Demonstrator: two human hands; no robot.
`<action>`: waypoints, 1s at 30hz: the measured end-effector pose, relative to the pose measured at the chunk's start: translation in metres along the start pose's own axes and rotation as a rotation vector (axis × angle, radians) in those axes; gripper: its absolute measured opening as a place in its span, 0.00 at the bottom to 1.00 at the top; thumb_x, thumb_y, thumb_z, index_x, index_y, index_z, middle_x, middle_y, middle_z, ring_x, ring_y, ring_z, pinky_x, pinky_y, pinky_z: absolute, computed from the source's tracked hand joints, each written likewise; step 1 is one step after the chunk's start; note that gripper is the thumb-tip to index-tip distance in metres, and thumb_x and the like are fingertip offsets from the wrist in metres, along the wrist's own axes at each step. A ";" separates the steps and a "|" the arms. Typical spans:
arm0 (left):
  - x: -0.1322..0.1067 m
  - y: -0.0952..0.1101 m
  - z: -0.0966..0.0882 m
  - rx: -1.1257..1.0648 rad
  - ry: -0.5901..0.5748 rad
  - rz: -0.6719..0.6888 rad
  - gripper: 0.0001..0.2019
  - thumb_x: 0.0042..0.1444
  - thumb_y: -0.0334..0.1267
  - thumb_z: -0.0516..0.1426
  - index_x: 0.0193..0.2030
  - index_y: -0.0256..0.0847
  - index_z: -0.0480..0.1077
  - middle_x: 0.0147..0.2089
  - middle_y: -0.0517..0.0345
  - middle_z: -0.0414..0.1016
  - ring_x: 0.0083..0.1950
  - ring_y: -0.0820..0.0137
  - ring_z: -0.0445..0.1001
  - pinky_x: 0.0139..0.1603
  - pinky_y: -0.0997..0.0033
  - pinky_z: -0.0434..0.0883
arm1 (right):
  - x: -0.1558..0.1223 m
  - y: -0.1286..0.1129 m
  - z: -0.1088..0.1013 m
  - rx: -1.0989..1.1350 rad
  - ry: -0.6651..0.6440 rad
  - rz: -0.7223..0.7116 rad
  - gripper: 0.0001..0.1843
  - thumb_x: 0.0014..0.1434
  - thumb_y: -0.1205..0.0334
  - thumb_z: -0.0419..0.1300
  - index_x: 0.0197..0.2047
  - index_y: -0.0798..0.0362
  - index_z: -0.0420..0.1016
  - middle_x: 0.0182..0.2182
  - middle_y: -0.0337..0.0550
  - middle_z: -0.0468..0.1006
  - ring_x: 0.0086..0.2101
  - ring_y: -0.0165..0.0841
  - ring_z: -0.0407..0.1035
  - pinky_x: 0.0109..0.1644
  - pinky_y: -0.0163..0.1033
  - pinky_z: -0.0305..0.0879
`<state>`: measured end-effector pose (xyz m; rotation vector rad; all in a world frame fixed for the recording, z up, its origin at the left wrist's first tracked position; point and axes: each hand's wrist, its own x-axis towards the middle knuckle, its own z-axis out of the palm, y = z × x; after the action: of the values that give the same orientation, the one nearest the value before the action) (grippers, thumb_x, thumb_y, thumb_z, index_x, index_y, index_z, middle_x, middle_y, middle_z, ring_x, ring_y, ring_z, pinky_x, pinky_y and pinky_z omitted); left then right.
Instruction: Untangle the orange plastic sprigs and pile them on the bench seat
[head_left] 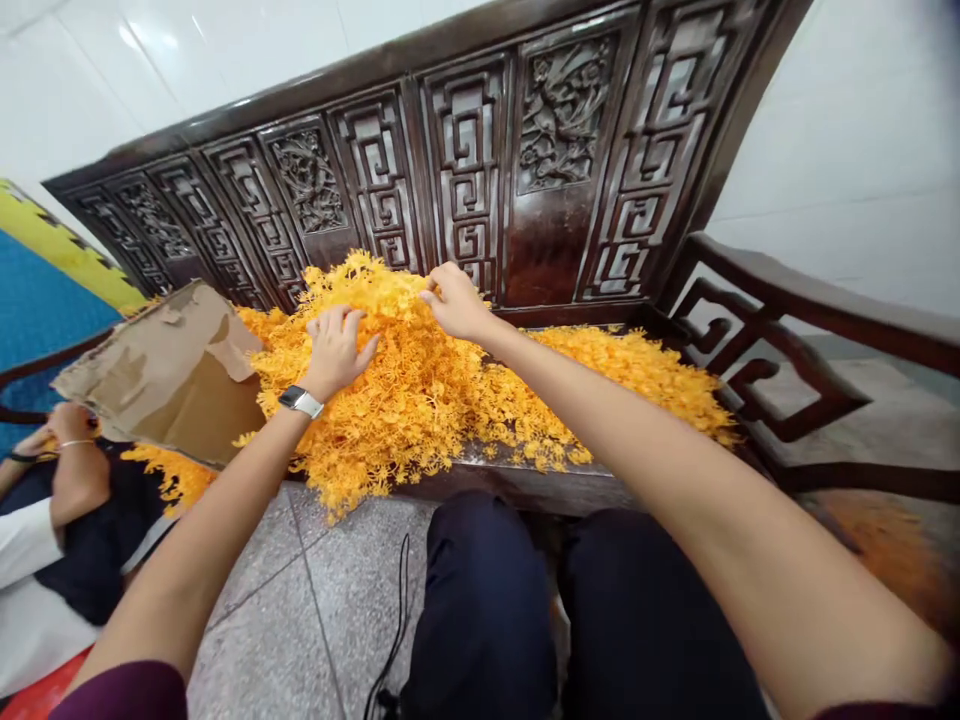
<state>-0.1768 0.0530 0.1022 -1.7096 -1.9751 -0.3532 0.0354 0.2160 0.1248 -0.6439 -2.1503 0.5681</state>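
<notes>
A large heap of yellow-orange artificial flower pieces lies on the seat of a dark wooden bench. My left hand, with a watch on its wrist, rests against the heap's upper left; its fingers are spread and the thumb stands apart. At the top right of the heap is my right hand, thumb and fingers pinched together on some flower pieces. Which pieces lie between those fingertips is too small to make out. A lower heap of the same flowers spreads to the right, beneath my right forearm.
A torn cardboard piece leans on the flowers at left. Behind rises the carved bench back, with an openwork armrest at right. Another person's hands show at far left. A black cord hangs by my knees.
</notes>
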 end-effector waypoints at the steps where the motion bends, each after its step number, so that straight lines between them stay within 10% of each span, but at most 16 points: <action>1: 0.002 0.001 -0.008 -0.002 0.043 -0.008 0.31 0.71 0.56 0.49 0.69 0.35 0.68 0.68 0.30 0.68 0.70 0.41 0.66 0.71 0.42 0.58 | -0.002 -0.007 0.004 0.051 0.020 0.008 0.07 0.69 0.68 0.56 0.37 0.50 0.66 0.47 0.51 0.73 0.49 0.42 0.68 0.60 0.49 0.65; 8: 0.034 0.005 -0.009 -0.060 0.055 -0.084 0.40 0.67 0.53 0.56 0.78 0.31 0.50 0.74 0.31 0.63 0.74 0.44 0.63 0.71 0.47 0.60 | 0.010 -0.052 -0.021 0.413 0.093 -0.002 0.10 0.73 0.68 0.53 0.37 0.49 0.62 0.35 0.40 0.69 0.42 0.36 0.67 0.54 0.47 0.67; 16: 0.064 -0.005 -0.021 -0.197 0.168 -0.105 0.39 0.60 0.59 0.64 0.71 0.40 0.61 0.60 0.44 0.79 0.64 0.49 0.69 0.67 0.48 0.62 | 0.027 -0.034 -0.076 0.771 0.231 0.016 0.15 0.74 0.52 0.59 0.37 0.50 0.64 0.37 0.39 0.73 0.42 0.34 0.74 0.46 0.43 0.75; 22: 0.061 -0.006 -0.017 -0.026 -0.072 -0.036 0.42 0.63 0.64 0.58 0.78 0.44 0.59 0.67 0.39 0.75 0.65 0.40 0.69 0.63 0.43 0.64 | 0.024 -0.021 -0.098 0.918 0.281 0.087 0.20 0.77 0.45 0.48 0.42 0.53 0.65 0.45 0.39 0.76 0.46 0.31 0.77 0.47 0.42 0.74; 30: 0.061 -0.012 -0.010 0.088 -0.147 -0.136 0.40 0.65 0.67 0.46 0.61 0.33 0.78 0.55 0.28 0.80 0.60 0.33 0.71 0.58 0.37 0.68 | -0.006 -0.018 -0.133 0.825 0.371 0.152 0.19 0.78 0.45 0.48 0.39 0.50 0.62 0.44 0.45 0.78 0.47 0.36 0.76 0.48 0.45 0.74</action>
<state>-0.1920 0.0970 0.1442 -1.5912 -2.1848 -0.1886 0.1405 0.2227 0.2089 -0.3971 -1.3528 1.2159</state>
